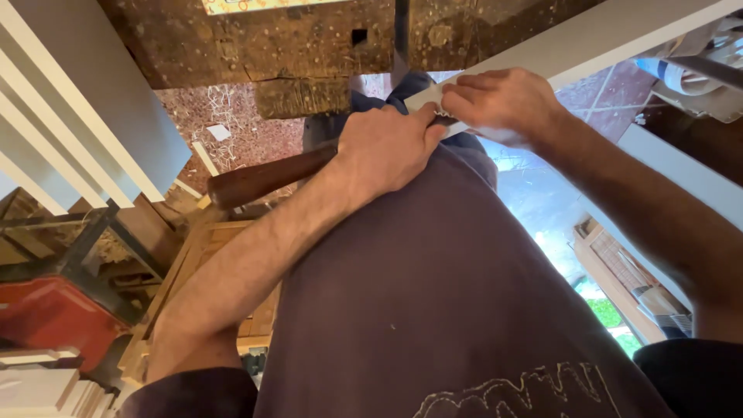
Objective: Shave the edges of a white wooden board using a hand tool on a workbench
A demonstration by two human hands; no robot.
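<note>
Gripping a wooden-handled tool (267, 179), my left hand (387, 147) is closed around its front end, waist-high against the shirt. Right hand (503, 101) pinches the white strip (573, 46) (stiff, probably light). I'd hold the rigid handle mid-length; workbench (255, 39) sits beyond.

— Where is the single camera sitting?
— On the person's head, looking steeply down the dark purple shirt front (433, 294), so the scene is reading upside down.
— How near?
— Very close: both bare forearms are filling the frame, with the speckled reddish floor (255, 131) lying beyond.
</note>
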